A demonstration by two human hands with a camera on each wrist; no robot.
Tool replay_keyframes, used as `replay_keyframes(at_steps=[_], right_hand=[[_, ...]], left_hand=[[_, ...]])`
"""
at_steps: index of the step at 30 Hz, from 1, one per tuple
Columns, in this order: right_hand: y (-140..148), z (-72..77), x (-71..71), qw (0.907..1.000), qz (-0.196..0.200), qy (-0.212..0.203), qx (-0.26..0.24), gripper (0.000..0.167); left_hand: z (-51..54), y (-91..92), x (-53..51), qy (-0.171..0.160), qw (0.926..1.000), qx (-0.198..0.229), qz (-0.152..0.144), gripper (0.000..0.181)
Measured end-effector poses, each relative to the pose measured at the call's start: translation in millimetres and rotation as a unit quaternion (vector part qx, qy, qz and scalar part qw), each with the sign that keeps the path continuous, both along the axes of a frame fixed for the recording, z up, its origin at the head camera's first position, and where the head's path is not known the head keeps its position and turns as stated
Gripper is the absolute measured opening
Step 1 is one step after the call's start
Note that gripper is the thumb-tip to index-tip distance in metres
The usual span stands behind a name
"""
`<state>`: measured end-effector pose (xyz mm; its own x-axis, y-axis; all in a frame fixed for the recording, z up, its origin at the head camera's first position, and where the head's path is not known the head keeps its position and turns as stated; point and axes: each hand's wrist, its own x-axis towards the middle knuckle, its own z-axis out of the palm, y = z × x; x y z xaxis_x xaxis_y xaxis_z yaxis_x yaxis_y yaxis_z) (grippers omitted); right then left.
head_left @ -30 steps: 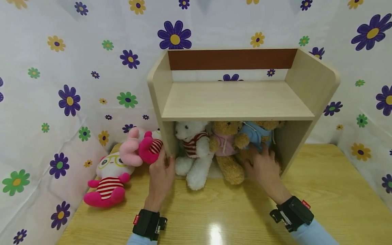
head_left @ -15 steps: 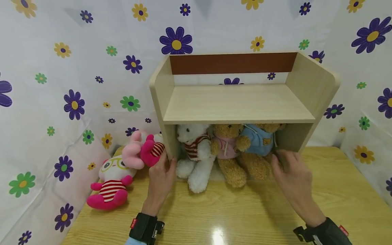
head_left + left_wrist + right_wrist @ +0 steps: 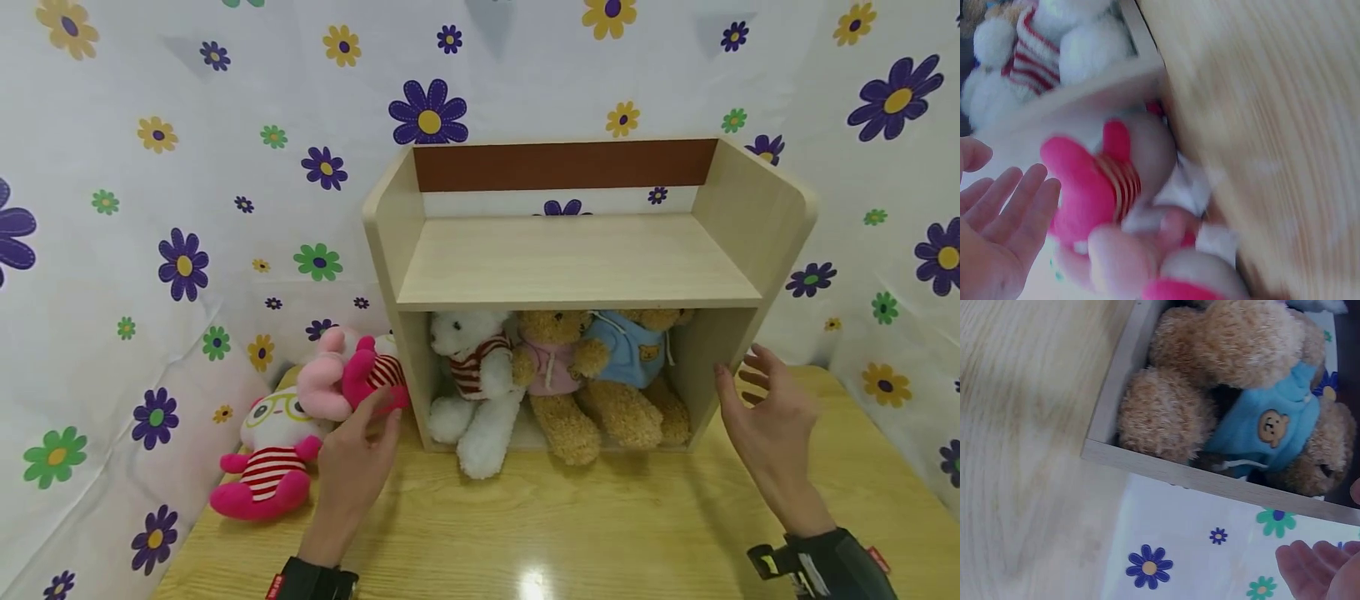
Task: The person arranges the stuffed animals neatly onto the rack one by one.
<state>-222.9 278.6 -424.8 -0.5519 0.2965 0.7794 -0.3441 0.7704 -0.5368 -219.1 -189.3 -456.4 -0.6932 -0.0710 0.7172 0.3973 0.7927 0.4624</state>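
My left hand (image 3: 354, 458) is just left of the shelf, its fingers loosely spread. In the left wrist view nothing is held, and the fingertips lie close to a hot-pink plush toy (image 3: 1082, 194) with a striped belly; contact is unclear. My right hand (image 3: 776, 429) is spread beside the right side panel of the wooden shelf (image 3: 577, 262), holding nothing. In the lower compartment sit a white teddy bear (image 3: 486, 429) in a striped top, a brown bear in a pink hoodie (image 3: 551, 371) and a brown bear in a blue hoodie (image 3: 626, 354). The shelf board partly hides the brown bears' heads.
Left of the shelf, a plush toy with yellow glasses (image 3: 266, 467) sits on the wooden table (image 3: 600, 533). A pale pink plush (image 3: 321, 387) is wedged behind it. A flowered cloth (image 3: 262, 75) hangs behind everything.
My right hand has left the blue-hoodie bear and moved right to outside the shelf's side panel. My left hand has come away from the shelf's left panel, toward the plush toys.
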Motion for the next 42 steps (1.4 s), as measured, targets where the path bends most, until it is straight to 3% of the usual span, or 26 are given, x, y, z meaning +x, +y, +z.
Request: replay_keyframes(at_steps=[5, 11, 13, 15, 18, 21, 24, 27, 34, 38, 42], right_hand=[[-0.7, -9.3, -5.2, 0.9991, 0.027, 0.009, 0.031, 0.036], [-1.8, -10.0, -8.4, 0.9990, 0.018, 0.009, 0.040, 0.028], [-2.1, -9.7, -9.4, 0.9991, 0.020, 0.009, 0.037, 0.028], [-2.1, -9.4, -9.7, 0.9991, 0.023, 0.007, 0.035, 0.028], [-2.0, -9.6, -9.8, 0.9989, 0.025, 0.005, 0.039, 0.028], [-1.3, -10.1, -9.6, 0.9985, 0.018, 0.005, 0.052, 0.028], [-0.7, -11.1, -9.8, 0.9981, 0.012, 0.007, 0.060, 0.028], [-0.6, -12.4, -10.2, 0.9978, 0.010, 0.008, 0.066, 0.028], [-0.8, -12.5, -11.4, 0.9972, 0.007, 0.007, 0.074, 0.027], [0.0, -11.4, -11.2, 0.9971, 0.008, 0.010, 0.075, 0.027], [0.4, -10.9, -11.3, 0.9970, 0.012, 0.012, 0.075, 0.027]], left_hand=[[10.7, -38.9, 14.2, -0.020, 0.9989, 0.013, 0.039, 0.030], [21.2, -86.2, 17.7, -0.055, 0.9896, -0.007, 0.132, 0.032], [22.3, -97.6, 16.7, -0.095, 0.9834, -0.014, 0.154, 0.037], [22.8, -105.8, 14.7, -0.156, 0.9738, -0.019, 0.165, 0.044], [22.7, -114.6, 8.5, -0.260, 0.9517, -0.039, 0.159, 0.058], [22.1, -119.4, 1.2, -0.337, 0.9305, -0.065, 0.129, 0.069], [21.4, -120.9, -3.6, -0.375, 0.9178, -0.078, 0.105, 0.074], [22.1, -121.4, -4.8, -0.398, 0.9078, -0.086, 0.100, 0.075], [31.0, -125.5, -3.4, -0.469, 0.8722, -0.109, 0.087, 0.087], [32.0, -125.5, -2.1, -0.484, 0.8645, -0.098, 0.091, 0.093], [31.1, -126.6, -0.7, -0.481, 0.8676, -0.083, 0.094, 0.092]])
